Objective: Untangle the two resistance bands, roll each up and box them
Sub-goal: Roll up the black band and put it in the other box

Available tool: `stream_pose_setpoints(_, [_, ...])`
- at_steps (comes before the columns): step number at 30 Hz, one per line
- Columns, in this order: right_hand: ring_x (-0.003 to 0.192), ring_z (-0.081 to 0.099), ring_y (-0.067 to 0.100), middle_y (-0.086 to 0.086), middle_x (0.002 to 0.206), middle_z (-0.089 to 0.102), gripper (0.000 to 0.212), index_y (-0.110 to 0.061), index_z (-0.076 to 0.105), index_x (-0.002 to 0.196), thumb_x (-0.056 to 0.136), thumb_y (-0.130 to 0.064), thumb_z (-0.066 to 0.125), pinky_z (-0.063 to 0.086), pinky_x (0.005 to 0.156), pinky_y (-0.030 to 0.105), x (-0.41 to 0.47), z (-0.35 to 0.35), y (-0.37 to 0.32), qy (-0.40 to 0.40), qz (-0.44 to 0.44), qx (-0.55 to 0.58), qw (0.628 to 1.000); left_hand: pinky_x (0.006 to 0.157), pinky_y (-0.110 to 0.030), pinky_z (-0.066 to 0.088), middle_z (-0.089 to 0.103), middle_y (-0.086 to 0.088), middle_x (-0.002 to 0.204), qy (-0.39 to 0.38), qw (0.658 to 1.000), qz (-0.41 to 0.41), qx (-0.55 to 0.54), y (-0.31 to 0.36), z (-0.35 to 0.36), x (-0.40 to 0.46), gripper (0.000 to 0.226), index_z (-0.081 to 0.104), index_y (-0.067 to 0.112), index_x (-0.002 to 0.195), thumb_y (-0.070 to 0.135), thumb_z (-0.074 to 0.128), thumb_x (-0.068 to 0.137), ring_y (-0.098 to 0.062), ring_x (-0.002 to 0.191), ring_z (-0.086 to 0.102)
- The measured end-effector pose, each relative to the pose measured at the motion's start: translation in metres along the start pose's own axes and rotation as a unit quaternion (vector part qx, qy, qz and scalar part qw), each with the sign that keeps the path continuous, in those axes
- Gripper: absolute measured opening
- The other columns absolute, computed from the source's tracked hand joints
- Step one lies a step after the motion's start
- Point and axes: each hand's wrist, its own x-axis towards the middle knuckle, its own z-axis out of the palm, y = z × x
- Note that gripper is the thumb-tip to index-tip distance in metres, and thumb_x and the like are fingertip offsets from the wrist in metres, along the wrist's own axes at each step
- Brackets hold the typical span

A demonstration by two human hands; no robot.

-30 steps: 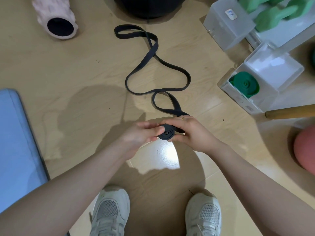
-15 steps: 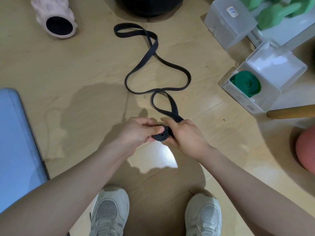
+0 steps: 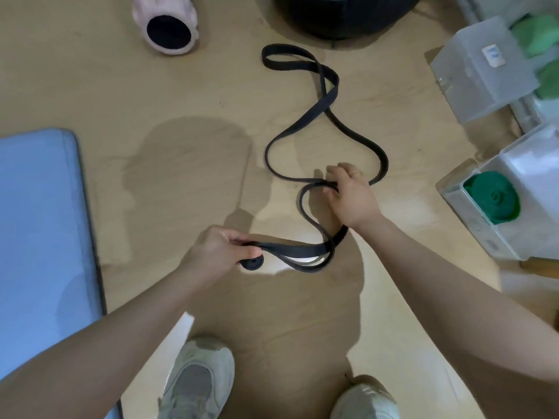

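Two hands [image 3: 217,252] [image 3: 351,198] grip flat black band [image 3: 302,125] | small coil started

No text can be read. A small white label [image 3: 494,55] with a blurred blue mark sits on the translucent box [image 3: 484,71] at upper right.

A single wide-angle head view looks steeply down from standing height at a wooden floor [image 3: 187,86]. The person's own shoes [image 3: 199,385] sit at the near edge, forearms reaching in from the near corners. Lines bend toward the frame edges. No second view shares the scene.
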Motion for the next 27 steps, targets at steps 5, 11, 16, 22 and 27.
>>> stream_pose_setpoints(5, [0.108, 0.052, 0.031, 0.010, 0.119, 0.054, 0.031, -0.012, 0.047, 0.123, 0.096, -0.024, 0.041, 0.037, 0.094, 0.039, 0.033, 0.011, 0.005, -0.073, -0.044, -0.188, 0.979, 0.070, -0.017, 0.048, 0.070, 0.018, 0.065, 0.029, 0.999, -0.014, -0.023, -0.005, -0.003, 0.009, 0.018, 0.069, 0.039, 0.067, 0.025, 0.080, 0.068, 0.003, 0.066, 0.064])
stream_pose_setpoints(11, [0.100, 0.057, 0.034, 0.014, 0.110, 0.058, 0.025, -0.010, 0.047, 0.118, 0.099, -0.019, 0.033, 0.039, 0.069, 0.035, -0.009, 0.025, 0.047, -0.054, 0.128, -0.141, 0.980, 0.072, -0.019, 0.049, 0.071, 0.008, 0.077, 0.025, 0.997, -0.004, -0.067, 0.003, 0.006, 0.012, 0.019, 0.072, 0.023, 0.088, 0.019, 0.079, 0.071, -0.009, 0.071, 0.065])
stream_pose_setpoints(16, [0.097, 0.061, 0.038, 0.023, 0.107, 0.063, 0.025, 0.005, 0.055, 0.110, 0.093, -0.009, 0.044, 0.042, 0.069, 0.036, -0.087, 0.018, 0.093, -0.020, 0.345, -0.019, 0.938, 0.059, -0.016, 0.053, 0.070, 0.008, 0.062, -0.001, 0.991, 0.027, -0.127, 0.018, 0.007, 0.002, 0.013, 0.071, 0.013, 0.084, 0.001, 0.070, 0.078, -0.006, 0.060, 0.064])
stream_pose_setpoints(22, [0.120, 0.044, 0.035, 0.019, 0.134, 0.041, 0.060, -0.002, 0.035, 0.134, 0.084, -0.024, 0.059, 0.042, 0.092, 0.040, -0.136, 0.006, 0.077, 0.016, 0.378, 0.013, 0.925, 0.051, -0.010, 0.048, 0.068, 0.007, 0.059, -0.037, 0.993, 0.061, -0.093, 0.029, 0.022, -0.013, 0.013, 0.069, 0.006, 0.088, 0.000, 0.071, 0.076, 0.001, 0.051, 0.062])
stream_pose_setpoints(27, [0.112, 0.052, 0.020, 0.008, 0.124, 0.054, 0.033, -0.008, 0.052, 0.124, 0.092, -0.015, 0.053, 0.042, 0.092, 0.026, -0.120, -0.019, -0.013, 0.092, -0.049, 0.126, 0.986, 0.050, -0.012, 0.050, 0.065, 0.009, 0.051, -0.024, 0.994, 0.055, -0.092, 0.031, 0.018, -0.020, 0.010, 0.068, 0.009, 0.079, 0.001, 0.072, 0.075, -0.001, 0.048, 0.061])
